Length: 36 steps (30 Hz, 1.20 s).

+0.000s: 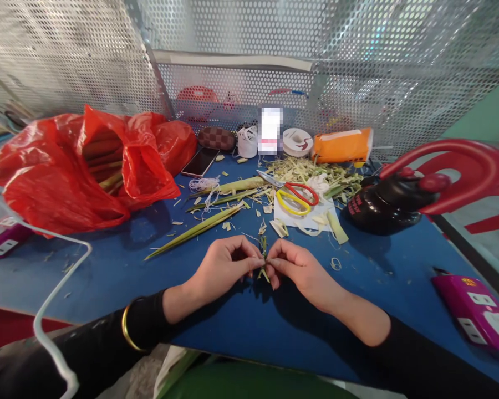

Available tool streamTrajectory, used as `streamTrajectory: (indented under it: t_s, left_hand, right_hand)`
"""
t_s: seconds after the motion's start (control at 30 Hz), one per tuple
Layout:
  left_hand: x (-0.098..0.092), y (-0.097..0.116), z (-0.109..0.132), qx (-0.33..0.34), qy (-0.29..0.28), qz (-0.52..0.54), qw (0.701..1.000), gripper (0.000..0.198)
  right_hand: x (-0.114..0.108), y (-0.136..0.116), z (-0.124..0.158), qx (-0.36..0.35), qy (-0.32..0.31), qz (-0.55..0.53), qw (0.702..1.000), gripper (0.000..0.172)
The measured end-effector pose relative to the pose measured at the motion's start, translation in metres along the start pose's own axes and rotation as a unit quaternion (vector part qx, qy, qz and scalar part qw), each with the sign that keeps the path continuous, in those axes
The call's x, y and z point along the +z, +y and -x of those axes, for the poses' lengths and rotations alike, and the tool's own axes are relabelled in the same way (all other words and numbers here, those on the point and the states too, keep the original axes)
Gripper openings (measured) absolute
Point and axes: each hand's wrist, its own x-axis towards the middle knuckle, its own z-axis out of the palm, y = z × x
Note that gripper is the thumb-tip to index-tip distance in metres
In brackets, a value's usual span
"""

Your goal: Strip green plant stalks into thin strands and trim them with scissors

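Observation:
My left hand point(224, 267) and my right hand point(303, 272) meet over the near middle of the blue table. Thumb and forefinger of each are closed on a small bundle of green leaf strips point(264, 272). The bundle stands roughly upright between them, its split ends showing above and below my fingertips; its middle is partly hidden. Beyond my hands lie scissors point(299, 195) with one red and one yellow handle, on white paper point(280, 215) among leaf scraps. Long green leaf stalks point(199, 229) lie to the left, with tangled white thread point(205, 187) near them.
A red plastic bag point(66, 191) of stalks fills the left side. At the back are a phone point(200, 162), a thread spool point(297, 142), an orange packet point(343, 145) and a heap of shavings point(311, 170). A black jug point(385, 208) and purple power strip point(478, 310) stand right.

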Motion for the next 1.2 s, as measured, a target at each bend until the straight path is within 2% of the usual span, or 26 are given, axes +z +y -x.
streamTrajectory:
  t_s: [0.07, 0.17, 0.37, 0.43, 0.57, 0.67, 0.73, 0.8, 0.87, 0.93, 1.0, 1.03, 1.1, 1.2]
  left_hand:
    - [0.004, -0.002, -0.003, -0.046, -0.016, 0.056, 0.997, 0.021]
    - [0.007, -0.004, -0.004, -0.053, -0.031, 0.076, 0.995, 0.021]
    - [0.004, -0.007, -0.003, -0.036, -0.055, -0.024, 0.998, 0.017]
    - [0.001, -0.008, -0.004, -0.029, -0.058, -0.027, 0.998, 0.017]
    - [-0.002, -0.009, -0.007, -0.001, 0.004, -0.001, 1.0, 0.018]
    - [-0.002, -0.004, -0.008, 0.038, 0.061, -0.029, 0.997, 0.019]
    - [0.001, 0.001, -0.01, 0.059, 0.083, -0.046, 0.994, 0.018]
    - [0.004, 0.007, -0.014, 0.076, 0.096, -0.05, 0.991, 0.018]
    - [0.007, 0.013, -0.021, 0.103, 0.101, -0.038, 0.989, 0.02]
    - [0.007, 0.017, -0.029, 0.137, 0.105, 0.014, 0.985, 0.021]
    - [0.003, 0.019, -0.035, 0.157, 0.087, 0.078, 0.981, 0.029]
    - [0.001, 0.019, -0.037, 0.162, 0.056, 0.093, 0.981, 0.032]
    - [-0.004, 0.017, -0.039, 0.144, -0.013, 0.1, 0.984, 0.037]
    - [-0.008, 0.013, -0.036, 0.114, -0.041, 0.098, 0.988, 0.033]
  right_hand:
    - [0.001, 0.0, 0.0, 0.0, 0.003, 0.02, 1.0, 0.02]
    - [0.001, 0.002, 0.0, -0.006, 0.009, 0.034, 0.999, 0.022]
    - [0.002, 0.007, 0.002, -0.036, 0.012, 0.067, 0.997, 0.02]
    - [0.001, 0.007, 0.001, -0.039, 0.01, 0.07, 0.997, 0.019]
    - [-0.001, 0.004, 0.001, -0.038, -0.007, 0.079, 0.996, 0.012]
    - [0.0, 0.004, 0.002, -0.069, -0.014, 0.142, 0.987, 0.017]
    - [0.003, 0.006, 0.002, -0.105, 0.03, 0.208, 0.972, 0.019]
    - [0.006, 0.006, 0.001, -0.134, 0.106, 0.239, 0.956, 0.014]
    - [0.008, 0.003, -0.003, -0.147, 0.169, 0.211, 0.951, 0.012]
    - [0.008, -0.004, -0.008, -0.158, 0.202, 0.161, 0.953, 0.015]
    - [0.007, -0.011, -0.015, -0.171, 0.218, 0.12, 0.953, 0.018]
    - [0.007, -0.014, -0.018, -0.177, 0.222, 0.104, 0.953, 0.02]
    - [0.005, -0.018, -0.024, -0.18, 0.225, 0.067, 0.955, 0.022]
    - [0.004, -0.017, -0.029, -0.167, 0.213, 0.026, 0.962, 0.023]
